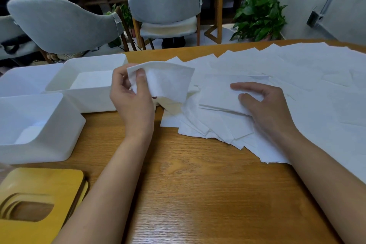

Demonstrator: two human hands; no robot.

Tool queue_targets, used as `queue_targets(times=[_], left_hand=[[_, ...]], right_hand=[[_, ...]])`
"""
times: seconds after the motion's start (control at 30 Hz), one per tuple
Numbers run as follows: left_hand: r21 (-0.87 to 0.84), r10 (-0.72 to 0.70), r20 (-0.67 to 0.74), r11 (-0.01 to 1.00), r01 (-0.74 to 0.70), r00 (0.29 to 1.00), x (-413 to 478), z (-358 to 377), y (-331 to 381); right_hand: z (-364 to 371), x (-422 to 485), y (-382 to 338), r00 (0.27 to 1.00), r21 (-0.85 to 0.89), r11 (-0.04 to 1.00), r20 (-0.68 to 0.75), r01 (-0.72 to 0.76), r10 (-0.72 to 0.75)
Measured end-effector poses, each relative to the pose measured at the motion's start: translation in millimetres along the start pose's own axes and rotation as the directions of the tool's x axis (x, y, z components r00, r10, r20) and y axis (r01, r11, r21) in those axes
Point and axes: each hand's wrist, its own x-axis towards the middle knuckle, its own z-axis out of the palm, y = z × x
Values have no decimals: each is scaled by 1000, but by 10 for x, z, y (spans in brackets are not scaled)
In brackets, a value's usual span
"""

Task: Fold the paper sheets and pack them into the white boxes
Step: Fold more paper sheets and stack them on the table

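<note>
My left hand (131, 97) pinches a folded white paper sheet (168, 81) by its left corner and holds it up above the table, just right of the far white box (93, 83). My right hand (263, 105) rests on a small stack of folded sheets (215, 95), thumb tucked under its right edge and fingers lying on top. A wide spread of loose white sheets (297, 77) covers the right half of the table. A second white box (35, 125) stands nearer at the left, with white paper inside. A third white box (25, 79) sits behind it.
Yellow wooden lids with an oval slot (37, 200) lie stacked at the table's front left. Bare wood table (188, 184) lies between my forearms. Grey chairs (164, 4), a round table and a potted plant (257, 16) stand beyond the far edge.
</note>
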Motion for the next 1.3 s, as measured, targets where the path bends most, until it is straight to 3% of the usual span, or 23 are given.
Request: queue_targets(times=[0.2, 0.4, 0.53, 0.83, 1.0, 1.17, 1.3], left_hand=[[-188, -212, 88, 956, 225, 973, -62, 37, 95], [-38, -190, 360, 975, 218, 914, -353, 182, 107], [-22, -265, 460, 951, 309, 848, -470, 237, 132], [-28, -270, 491, 945, 325, 828, -496, 249, 91], [90, -208, 434, 978, 188, 876, -464, 258, 12], [31, -312, 577, 932, 361, 755, -404, 220, 82], [-38, -192, 557, 966, 256, 808, -411, 230, 64]], right_hand=[[14, -16, -68, 999, 20, 999, -8, 42, -42], [69, -103, -199, 992, 320, 947, 124, -16, -25], [99, -147, -187, 996, 258, 966, 92, -15, -9], [99, -127, -141, 994, 203, 978, 105, -43, 22], [69, -101, -175, 987, 266, 960, 101, 91, -122], [8, -70, -145, 974, 368, 924, 149, 105, -170], [-89, -37, -173, 939, 179, 969, 268, 172, -216]])
